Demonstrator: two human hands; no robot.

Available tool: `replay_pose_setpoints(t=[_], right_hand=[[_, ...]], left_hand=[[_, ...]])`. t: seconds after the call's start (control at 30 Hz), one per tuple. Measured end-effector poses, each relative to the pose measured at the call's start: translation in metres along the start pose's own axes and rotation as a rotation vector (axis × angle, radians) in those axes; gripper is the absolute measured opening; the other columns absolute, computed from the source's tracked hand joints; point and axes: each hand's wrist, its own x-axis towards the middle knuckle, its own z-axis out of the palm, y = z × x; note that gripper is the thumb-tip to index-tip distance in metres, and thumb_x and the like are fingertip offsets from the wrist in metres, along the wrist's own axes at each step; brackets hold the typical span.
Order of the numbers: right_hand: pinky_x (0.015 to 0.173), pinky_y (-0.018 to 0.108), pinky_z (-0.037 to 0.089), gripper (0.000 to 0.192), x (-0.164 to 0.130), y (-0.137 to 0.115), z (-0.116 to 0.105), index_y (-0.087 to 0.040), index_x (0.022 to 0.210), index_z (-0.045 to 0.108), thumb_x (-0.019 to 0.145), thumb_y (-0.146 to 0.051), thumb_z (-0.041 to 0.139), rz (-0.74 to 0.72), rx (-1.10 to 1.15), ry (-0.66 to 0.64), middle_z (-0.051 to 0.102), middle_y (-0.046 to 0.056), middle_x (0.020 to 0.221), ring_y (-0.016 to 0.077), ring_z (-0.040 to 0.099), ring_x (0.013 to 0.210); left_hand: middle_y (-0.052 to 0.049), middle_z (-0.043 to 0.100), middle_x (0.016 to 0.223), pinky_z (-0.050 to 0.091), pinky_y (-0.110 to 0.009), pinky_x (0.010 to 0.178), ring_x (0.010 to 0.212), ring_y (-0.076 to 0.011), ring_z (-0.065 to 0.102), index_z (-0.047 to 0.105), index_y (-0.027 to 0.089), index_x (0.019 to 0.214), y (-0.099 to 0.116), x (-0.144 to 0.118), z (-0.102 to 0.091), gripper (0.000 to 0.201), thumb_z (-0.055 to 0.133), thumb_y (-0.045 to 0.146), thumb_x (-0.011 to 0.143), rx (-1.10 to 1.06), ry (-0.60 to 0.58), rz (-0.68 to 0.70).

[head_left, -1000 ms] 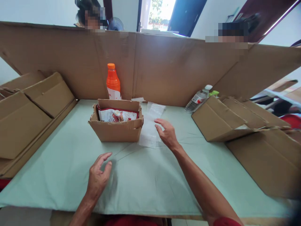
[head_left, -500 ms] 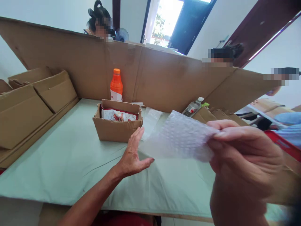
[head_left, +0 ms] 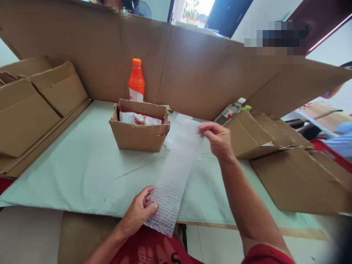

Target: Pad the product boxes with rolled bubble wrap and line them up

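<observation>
A long strip of bubble wrap [head_left: 176, 168] stretches from the table's near edge toward the far side. My left hand [head_left: 139, 212] pinches its near end by the table edge. My right hand [head_left: 217, 138] grips its far end, lifted a little above the pale green table [head_left: 82, 172]. Just left of the strip stands a small open cardboard box [head_left: 139, 126] holding red and white packets. More bubble wrap [head_left: 178, 121] lies flat behind the strip, next to the box.
An orange bottle [head_left: 136, 80] stands behind the box against a tall cardboard wall [head_left: 198, 69]. Folded cardboard [head_left: 35, 106] is stacked at the left, and more cardboard [head_left: 288, 161] lies at the right beside a tipped clear bottle [head_left: 229, 110]. People sit beyond the wall.
The strip, held up close to the camera by my right hand before, is now stretched out lengthwise. My left hand has taken hold of its near end.
</observation>
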Motion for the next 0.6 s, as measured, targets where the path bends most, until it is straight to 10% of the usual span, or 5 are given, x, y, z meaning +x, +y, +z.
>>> replay_pose_setpoints(t=[0.2,0.47,0.6], right_hand=[[0.089,0.043,0.054,0.026,-0.044,0.057,0.013,-0.021,0.101,0.074,0.077,-0.027,0.066,0.115,-0.353,-0.204,0.067,0.012,0.129,0.0275,0.062,0.121],[0.109,0.052,0.046,0.065,-0.187,-0.004,-0.005,-0.027,0.145,0.053,0.082,-0.014,0.061,-0.069,-0.544,-0.795,0.058,0.011,0.146,0.0273,0.054,0.135],[0.103,0.046,0.051,0.069,-0.241,-0.015,0.021,-0.023,0.148,0.048,0.081,-0.012,0.06,-0.098,-0.486,-0.695,0.063,0.013,0.139,0.0275,0.059,0.127]], left_hand=[[0.006,0.053,0.073,0.033,-0.021,0.052,0.054,-0.0077,0.042,0.022,0.018,0.156,-0.007,-0.014,-0.004,0.094,0.071,0.044,0.08,0.015,0.187,-0.076],[0.006,0.051,0.065,0.033,-0.019,0.053,0.054,-0.0069,0.043,0.058,0.012,0.133,0.013,-0.017,-0.004,0.072,0.079,0.045,0.072,-0.046,0.136,-0.192],[0.0,0.062,0.074,0.047,-0.023,0.055,0.062,-0.0117,0.057,0.065,0.011,0.114,0.021,-0.006,0.001,0.063,0.081,0.05,0.068,-0.173,0.176,-0.242]])
